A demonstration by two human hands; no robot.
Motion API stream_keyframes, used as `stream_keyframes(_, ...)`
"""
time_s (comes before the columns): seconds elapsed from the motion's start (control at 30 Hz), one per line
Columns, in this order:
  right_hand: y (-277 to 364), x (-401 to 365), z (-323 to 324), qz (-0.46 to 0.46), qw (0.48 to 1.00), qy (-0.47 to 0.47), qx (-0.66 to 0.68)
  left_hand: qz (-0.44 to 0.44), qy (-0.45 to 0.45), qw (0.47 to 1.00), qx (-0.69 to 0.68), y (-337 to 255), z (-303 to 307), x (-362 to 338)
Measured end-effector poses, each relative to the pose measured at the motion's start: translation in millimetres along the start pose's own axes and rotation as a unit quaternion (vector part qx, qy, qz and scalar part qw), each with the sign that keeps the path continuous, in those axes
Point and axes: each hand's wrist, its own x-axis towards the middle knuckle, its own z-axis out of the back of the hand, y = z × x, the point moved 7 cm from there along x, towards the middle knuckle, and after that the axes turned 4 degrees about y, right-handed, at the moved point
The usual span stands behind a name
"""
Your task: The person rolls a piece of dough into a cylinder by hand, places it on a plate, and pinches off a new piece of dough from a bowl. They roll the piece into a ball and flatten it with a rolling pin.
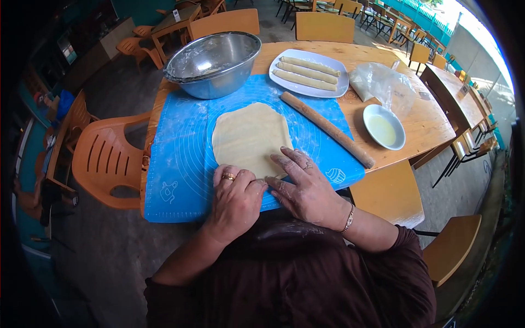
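A thin, flat sheet of pale dough [250, 134] lies on a blue silicone baking mat [180, 164]. At its near edge, my left hand [235, 199] has its fingers curled down over the dough, a ring on one of them. My right hand [306, 188], dusted with flour, rests beside it with fingers stretched out and apart over the dough's near right edge. The thumbs almost meet at that edge, and my hands partly hide it. A wooden rolling pin [328, 129] lies slantwise on the mat, right of the dough.
Behind the mat stands a steel mixing bowl [219, 85]. A white plate [340, 90] holds three dough rolls. To the right are a clear plastic bag [383, 85] and a small bowl of pale liquid [384, 131]. An orange chair [106, 158] stands left of the wooden table [426, 128].
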Motion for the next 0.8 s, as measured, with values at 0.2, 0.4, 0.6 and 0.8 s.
stream_keyframes(0.2, -7, -3, -5, -0.036, 0.999, 0.003, -0.014, 0.008, -0.027, 0.999, 0.034, -10, 3, -3)
stream_keyframes(0.4, -5, -5, -8, -0.026, 0.999, 0.008, -0.029, 0.003, -0.017, 0.999, 0.05, -2, -1, -4)
stream_keyframes(0.6, -10, -2, -10, -0.042, 0.998, 0.008, -0.037, 0.017, -0.017, 0.998, 0.058, -6, 1, -4)
stream_keyframes(0.8, -7, -6, -10, -0.056, 0.997, 0.018, -0.052, 0.002, 0.005, 0.996, 0.085, -12, -3, -8)
